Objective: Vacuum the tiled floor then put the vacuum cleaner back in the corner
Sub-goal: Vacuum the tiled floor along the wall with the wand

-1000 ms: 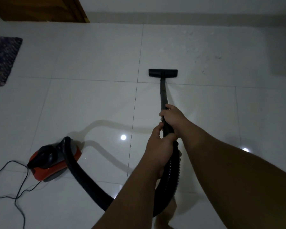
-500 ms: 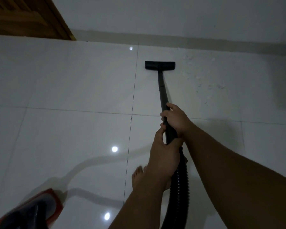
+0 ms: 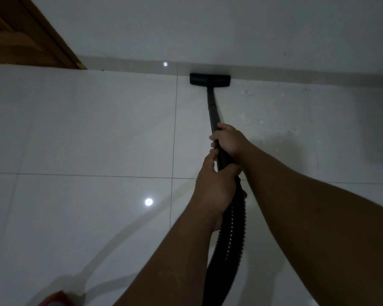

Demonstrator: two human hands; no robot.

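at the bottom left edge, the red vacuum body [image 3: 53, 300] sits close behind; a further push could drag it by the ribbed hose [image 3: 232, 228]. mid-frame, left hand [image 3: 215, 186] and right hand [image 3: 229, 141] both grip the wand [image 3: 212, 107]. upper centre, the floor head [image 3: 210, 79] seems to touch the skirting [image 3: 296, 76]; crumbs [image 3: 263, 111] to its right may be missed.
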